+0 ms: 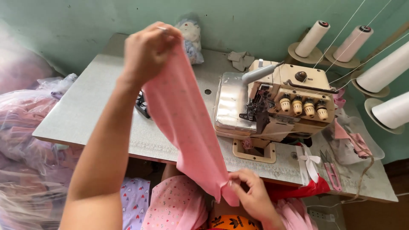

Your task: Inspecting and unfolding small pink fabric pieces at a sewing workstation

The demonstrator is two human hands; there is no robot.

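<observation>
Holding a pink strip of fabric (183,123) stretched out over the table (85,110), the left hand (147,51) is up high, closed around the top end, and the right hand (251,194) is down low, fingers pinched shut on the bottom corner. The cloth hangs in the air between them, just left of the cream sewing machine (277,102). It looks thin, light and floppy, probably a bit stretchy, so I'd say gripping the ends or edges like this is the way to go. White thread spools (385,70) sit at the back right, small snips (332,170) near the front.
</observation>
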